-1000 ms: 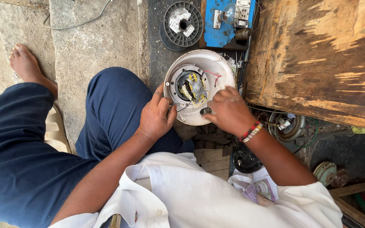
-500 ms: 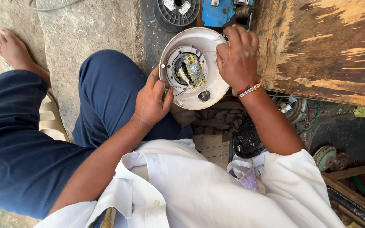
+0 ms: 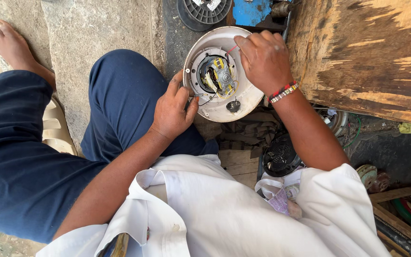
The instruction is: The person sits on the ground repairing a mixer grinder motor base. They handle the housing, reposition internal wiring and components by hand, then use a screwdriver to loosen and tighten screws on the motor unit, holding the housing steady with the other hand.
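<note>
- White round appliance housing [image 3: 215, 102], open side up, sits tilted against the person's knee, between the blue trouser leg [image 3: 120, 95] and the wooden bench [image 3: 357, 52].
- Inside the housing: a grey ring, then a small motor [image 3: 219, 76] with yellow parts and thin wires. A black round plug-like piece [image 3: 233, 105] lies on the white shell near its lower edge.
- Left hand [image 3: 172, 112] rests at the housing's lower left rim, fingers curled closed; thumb and forefinger pinch a thin metal tool [image 3: 197, 95] whose tip points into the shell.
- Right hand [image 3: 265, 59] lies over the housing's upper right rim, fingers bent and gripping the edge, steadying it. A red wire shows just beside the fingertips.
- Beaded wristband [image 3: 283, 91], red, white and dark, on the right wrist.
- Above the housing, on the ground: a dark wire spool [image 3: 200, 14] and a blue metal piece [image 3: 255, 12], both cut off by the frame edge.
- Below the housing: folded dark cloth [image 3: 246, 131], then a black fan grille [image 3: 281, 154] near the right forearm.
- Person's bare foot [image 3: 10, 43] on stone paving at upper left; a pale sandal [image 3: 55, 128] beside the left thigh.
- White shirt [image 3: 224, 214] fills the lower frame.
</note>
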`<act>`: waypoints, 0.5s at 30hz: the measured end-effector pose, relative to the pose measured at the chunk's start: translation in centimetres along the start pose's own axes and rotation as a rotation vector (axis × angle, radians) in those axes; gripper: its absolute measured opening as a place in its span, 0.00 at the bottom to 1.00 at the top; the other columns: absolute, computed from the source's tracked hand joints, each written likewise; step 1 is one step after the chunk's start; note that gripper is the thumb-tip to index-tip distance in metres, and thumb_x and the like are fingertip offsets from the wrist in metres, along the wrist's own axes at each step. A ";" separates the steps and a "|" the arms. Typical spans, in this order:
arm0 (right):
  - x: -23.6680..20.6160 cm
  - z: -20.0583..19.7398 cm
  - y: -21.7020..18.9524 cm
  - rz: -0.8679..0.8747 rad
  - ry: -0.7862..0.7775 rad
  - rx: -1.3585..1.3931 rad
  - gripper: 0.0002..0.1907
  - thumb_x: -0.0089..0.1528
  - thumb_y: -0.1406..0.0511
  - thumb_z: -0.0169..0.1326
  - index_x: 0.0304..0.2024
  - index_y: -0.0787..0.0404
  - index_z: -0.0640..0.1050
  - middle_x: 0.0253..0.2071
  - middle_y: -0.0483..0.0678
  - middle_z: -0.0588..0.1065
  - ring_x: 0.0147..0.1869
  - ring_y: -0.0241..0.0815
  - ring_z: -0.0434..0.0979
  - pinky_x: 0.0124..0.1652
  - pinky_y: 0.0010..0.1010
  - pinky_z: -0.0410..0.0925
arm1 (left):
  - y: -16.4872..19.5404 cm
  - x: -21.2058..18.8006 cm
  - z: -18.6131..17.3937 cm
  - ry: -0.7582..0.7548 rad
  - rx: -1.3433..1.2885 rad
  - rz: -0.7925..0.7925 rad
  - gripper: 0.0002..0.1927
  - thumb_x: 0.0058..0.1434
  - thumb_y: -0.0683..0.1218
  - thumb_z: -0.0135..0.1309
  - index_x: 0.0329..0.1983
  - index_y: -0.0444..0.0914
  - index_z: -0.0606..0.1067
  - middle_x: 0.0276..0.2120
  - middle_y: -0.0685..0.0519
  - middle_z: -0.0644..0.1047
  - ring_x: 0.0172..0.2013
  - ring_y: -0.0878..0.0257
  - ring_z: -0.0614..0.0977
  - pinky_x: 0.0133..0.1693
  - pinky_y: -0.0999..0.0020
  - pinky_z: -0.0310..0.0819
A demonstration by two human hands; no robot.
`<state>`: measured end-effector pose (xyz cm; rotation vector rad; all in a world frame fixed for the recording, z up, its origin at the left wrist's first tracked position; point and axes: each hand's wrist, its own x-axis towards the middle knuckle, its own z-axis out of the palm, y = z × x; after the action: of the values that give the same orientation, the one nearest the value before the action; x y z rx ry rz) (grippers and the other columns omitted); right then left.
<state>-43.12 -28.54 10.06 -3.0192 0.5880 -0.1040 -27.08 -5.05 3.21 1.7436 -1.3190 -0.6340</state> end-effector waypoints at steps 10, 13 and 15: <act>-5.5 -4.3 -3.4 0.135 -0.210 0.218 0.07 0.60 0.61 0.64 0.34 0.58 0.81 0.35 0.46 0.79 0.46 0.48 0.77 0.51 0.44 0.66 | 0.5 0.5 -0.4 0.024 -0.052 0.005 0.10 0.62 0.42 0.61 0.41 0.35 0.72 0.64 0.36 0.70 0.47 0.43 0.84 0.42 0.56 0.80; -6.0 -3.5 -4.7 0.096 -0.341 0.168 0.15 0.55 0.55 0.66 0.29 0.59 0.82 0.32 0.46 0.78 0.46 0.47 0.75 0.53 0.42 0.63 | 0.5 0.4 -0.1 0.030 -0.076 -0.008 0.09 0.61 0.40 0.61 0.41 0.35 0.73 0.64 0.35 0.70 0.45 0.44 0.84 0.41 0.57 0.80; -6.2 -2.8 -5.4 0.111 -0.420 0.133 0.20 0.54 0.50 0.65 0.26 0.61 0.83 0.30 0.48 0.78 0.46 0.47 0.75 0.55 0.41 0.61 | 0.5 0.4 0.2 0.002 -0.077 -0.053 0.09 0.60 0.39 0.61 0.40 0.34 0.73 0.63 0.35 0.71 0.42 0.45 0.84 0.40 0.57 0.80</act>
<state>-47.08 -21.36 12.96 -2.7473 0.6691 0.4644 -27.35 -5.53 3.62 1.7212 -1.2349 -0.7035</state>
